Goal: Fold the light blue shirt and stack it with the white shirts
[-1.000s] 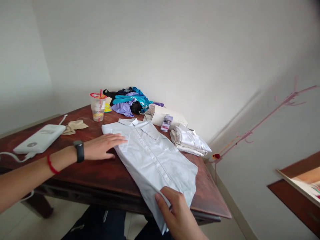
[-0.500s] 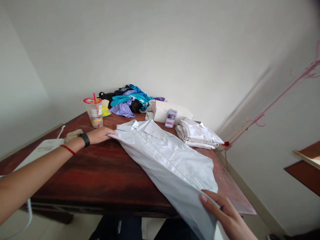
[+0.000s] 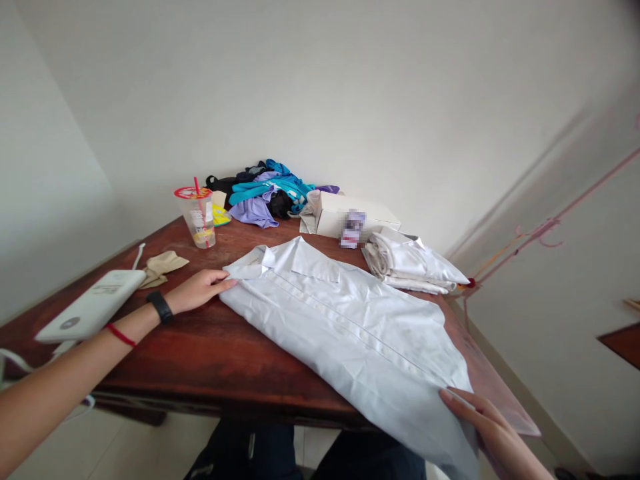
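Note:
A white button-up shirt point(image 3: 345, 327) lies spread on the dark red wooden table point(image 3: 200, 360), its collar toward the back and its near side hanging past the front edge. My left hand point(image 3: 203, 288) pinches the shirt's left corner beside the collar between thumb and fingers. At the hem end, on the right, my right hand point(image 3: 485, 417) grips the shirt edge, thumb on top and the other fingers partly hidden under the cloth. A black band and a red string circle my left wrist and forearm.
A plastic cup with straw point(image 3: 199, 220), a white power bank point(image 3: 95, 307) and a beige cloth point(image 3: 163, 267) are on the left. Behind lie a clothes pile point(image 3: 270, 193), a white box point(image 3: 357, 213) and folded white clothes point(image 3: 410, 260). A pink rack point(image 3: 540, 230) leans at right.
The shirt's near side is spread wider and lies flatter. My right hand has shifted right with the hem, and my left hand has drawn slightly nearer. The camera view has shifted a little.

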Available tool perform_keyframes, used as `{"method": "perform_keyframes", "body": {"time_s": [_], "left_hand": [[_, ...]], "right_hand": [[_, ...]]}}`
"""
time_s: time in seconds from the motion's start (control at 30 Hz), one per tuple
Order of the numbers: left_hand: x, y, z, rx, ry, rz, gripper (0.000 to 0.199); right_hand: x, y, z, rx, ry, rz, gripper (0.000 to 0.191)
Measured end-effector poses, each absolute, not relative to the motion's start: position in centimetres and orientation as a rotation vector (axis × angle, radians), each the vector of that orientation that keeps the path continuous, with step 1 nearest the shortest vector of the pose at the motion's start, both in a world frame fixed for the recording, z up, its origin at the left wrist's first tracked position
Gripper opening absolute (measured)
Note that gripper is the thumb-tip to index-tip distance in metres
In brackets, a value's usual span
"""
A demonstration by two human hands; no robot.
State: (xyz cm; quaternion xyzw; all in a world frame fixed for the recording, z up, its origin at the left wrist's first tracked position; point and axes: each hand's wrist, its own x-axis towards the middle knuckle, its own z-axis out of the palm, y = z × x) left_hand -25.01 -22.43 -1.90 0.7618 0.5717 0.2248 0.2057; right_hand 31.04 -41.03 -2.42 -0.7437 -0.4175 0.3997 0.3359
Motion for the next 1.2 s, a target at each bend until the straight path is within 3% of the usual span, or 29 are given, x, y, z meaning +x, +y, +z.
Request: {"method": "perform_keyframes", "body": {"time_s": [0.13,0.33,0.63,0.9,1.03,1.2], "left_hand": [[-23.4,-22.6,-1.8,2.165,1.613,0.564,0.048],[-22.0,-22.4,-1.6,2.149,1.827,0.501,0.047],[-21.0,-23.0,-1.4,2.211,2.022,0.421,0.049],[-19.5,-23.8,-1.2,2.33,2.195,0.211,0.045],[-19.8,-24.3,-1.9,2.472,2.119,0.348,0.034],[-19.9,-25.5,-2.3,2.454,2.212,0.297,0.033]], "right_hand": [[30.8,-40.7,-1.9,-1.95,-1.144,1.063,0.052],[31.0,-40.0,-1.9,-1.933,-1.378,0.816,0.055],[32.2,-39.6,-2.6,-1.967,-1.46,0.822,0.057],[35.0,-40.1,-3.7,-2.249,-1.864,0.523,0.046],[31.5,-40.1,-2.1,-2.067,-1.959,0.162,0.053],[20.0,-35.3,3.6,-1.645,-2.24,0.495,0.034]]}}
